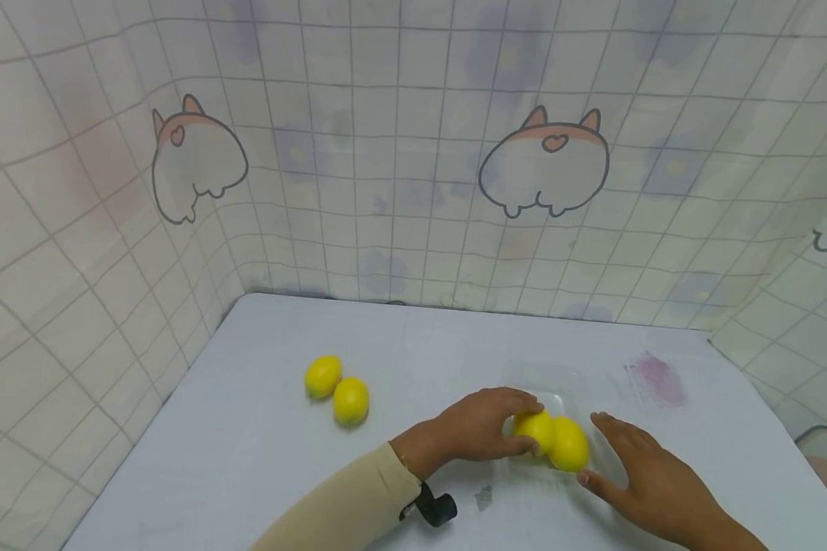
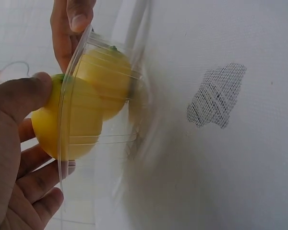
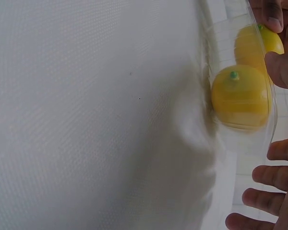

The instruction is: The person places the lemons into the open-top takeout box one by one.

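Note:
A clear plastic container [image 2: 117, 139] holds two yellow lemons, side by side. My left hand [image 1: 478, 425] grips the left lemon [image 1: 534, 430] between thumb and fingers at the container's rim; in the left wrist view this lemon [image 2: 45, 127] sits partly above the rim. The other lemon [image 1: 569, 444] lies against it on the right, and its green tip shows in the right wrist view [image 3: 234, 75]. Just right of the container, my right hand [image 1: 651, 482] has its fingers spread and holds nothing. Its thumb is close to the rim; whether they touch I cannot tell.
Two more lemons, one farther back [image 1: 323, 376] and one nearer [image 1: 351, 401], lie on the left of the white table [image 1: 214, 459]. A pinkish patch [image 1: 658, 379] is at the right rear. Gridded curtains [image 1: 420, 191] hang behind and at both sides.

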A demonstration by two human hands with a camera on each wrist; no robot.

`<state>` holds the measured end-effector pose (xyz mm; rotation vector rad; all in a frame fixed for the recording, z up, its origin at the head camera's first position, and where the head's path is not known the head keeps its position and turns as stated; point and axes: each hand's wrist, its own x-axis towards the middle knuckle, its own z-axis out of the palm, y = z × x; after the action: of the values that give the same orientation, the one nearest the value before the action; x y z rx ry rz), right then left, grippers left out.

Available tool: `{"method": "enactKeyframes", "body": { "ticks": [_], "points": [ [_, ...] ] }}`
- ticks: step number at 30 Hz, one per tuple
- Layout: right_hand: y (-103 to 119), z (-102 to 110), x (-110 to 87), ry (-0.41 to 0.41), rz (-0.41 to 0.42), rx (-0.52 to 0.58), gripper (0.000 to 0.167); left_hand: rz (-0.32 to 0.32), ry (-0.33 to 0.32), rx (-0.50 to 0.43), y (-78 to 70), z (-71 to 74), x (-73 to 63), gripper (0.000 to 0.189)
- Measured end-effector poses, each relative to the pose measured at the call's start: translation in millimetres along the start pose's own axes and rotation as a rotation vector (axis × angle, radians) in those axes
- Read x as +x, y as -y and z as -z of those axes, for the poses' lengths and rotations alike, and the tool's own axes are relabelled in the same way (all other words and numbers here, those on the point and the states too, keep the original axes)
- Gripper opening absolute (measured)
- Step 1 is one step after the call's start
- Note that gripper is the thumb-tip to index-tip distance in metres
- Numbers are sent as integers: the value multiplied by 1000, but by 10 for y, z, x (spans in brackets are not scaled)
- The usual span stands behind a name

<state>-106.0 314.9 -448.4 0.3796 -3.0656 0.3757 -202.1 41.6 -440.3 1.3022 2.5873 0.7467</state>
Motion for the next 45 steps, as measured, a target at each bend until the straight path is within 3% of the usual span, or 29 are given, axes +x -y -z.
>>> {"method": "enactKeyframes", "body": {
  "ticks": [23, 36, 45],
  "points": [
    [26, -10, 2, 39, -42, 4, 99, 194, 21, 162, -188, -19, 94, 53],
    [25, -23, 11, 39, -46, -9, 99, 94, 3, 87, -68, 6, -19, 55],
    [46, -3, 24, 46, -51, -28, 101, 66, -37, 31, 39, 114, -153, 49]
  ]
}}
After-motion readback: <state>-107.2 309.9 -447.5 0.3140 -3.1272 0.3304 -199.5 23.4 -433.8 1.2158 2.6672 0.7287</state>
